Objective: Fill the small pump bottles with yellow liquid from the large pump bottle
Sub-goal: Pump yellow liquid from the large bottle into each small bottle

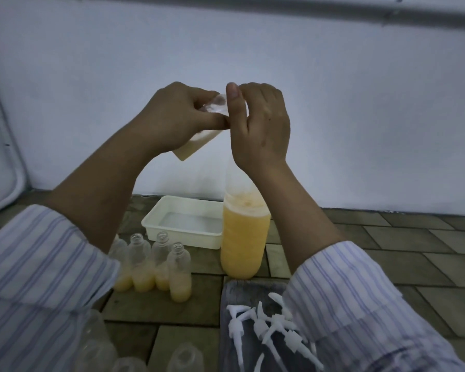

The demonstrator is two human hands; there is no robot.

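Note:
My left hand (169, 116) grips a small clear bottle (196, 142), tilted with its mouth up to the right and some yellow liquid in its bottom. My right hand (258, 122) is wrapped over the pump head of the large bottle (244, 237), thumb upright against the small bottle's mouth. The large bottle stands on the floor, more than half full of yellow liquid. Several small open bottles (159, 261) with yellow liquid in their bottoms stand to its left.
A white rectangular tray (183, 232) sits behind the small bottles. White pump tops (269, 328) lie on a dark mat (242, 291) at lower right. Empty clear bottles (100, 345) crowd the lower left. A white wall rises behind the tiled floor.

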